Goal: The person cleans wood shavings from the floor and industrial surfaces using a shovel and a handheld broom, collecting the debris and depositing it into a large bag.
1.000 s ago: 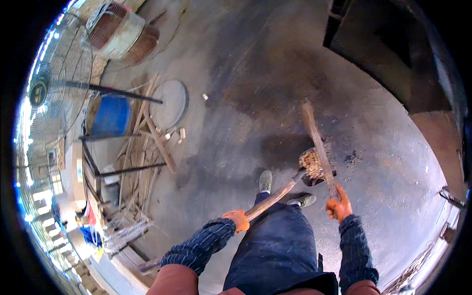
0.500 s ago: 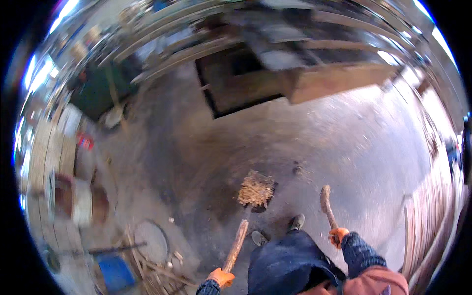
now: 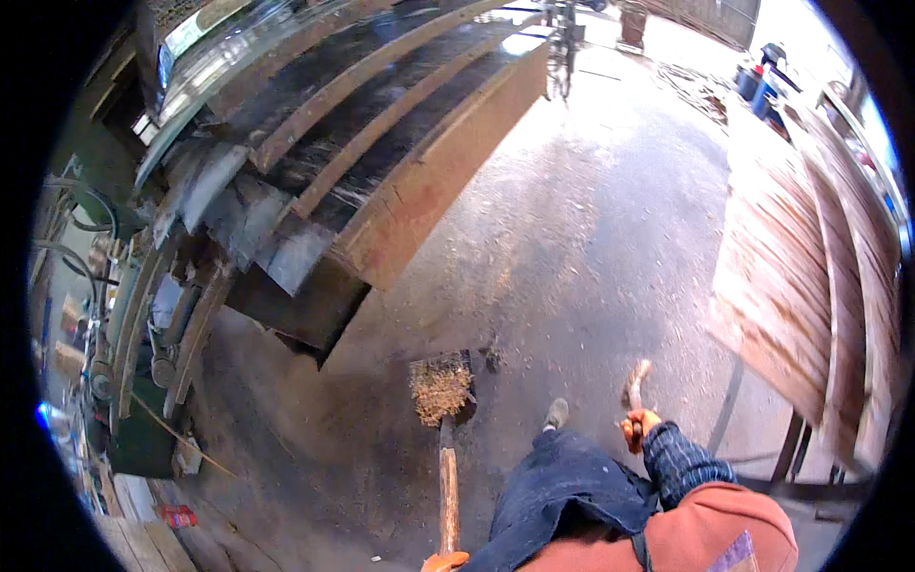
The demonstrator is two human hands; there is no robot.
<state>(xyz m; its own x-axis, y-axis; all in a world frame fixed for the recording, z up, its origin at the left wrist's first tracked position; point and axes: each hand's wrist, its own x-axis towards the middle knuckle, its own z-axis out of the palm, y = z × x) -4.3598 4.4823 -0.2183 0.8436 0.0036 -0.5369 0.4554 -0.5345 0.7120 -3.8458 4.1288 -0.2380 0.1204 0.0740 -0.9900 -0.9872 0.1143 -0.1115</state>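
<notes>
Since the earlier frame our view has swung round: the sawdust load that sat ahead of our feet now lies at lower centre, and a big timber machine bed (image 3: 381, 162) fills the upper left. We carry the shovel (image 3: 441, 386), its blade heaped with sawdust (image 3: 438, 389), level above the concrete floor (image 3: 591, 238). Our left hand (image 3: 443, 562), at the bottom edge, wraps the long handle; our right hand (image 3: 637, 426) is clenched round a short wooden stick (image 3: 636, 381) at lower right. We judge this the carrying step; next we must keep the blade flat while walking.
</notes>
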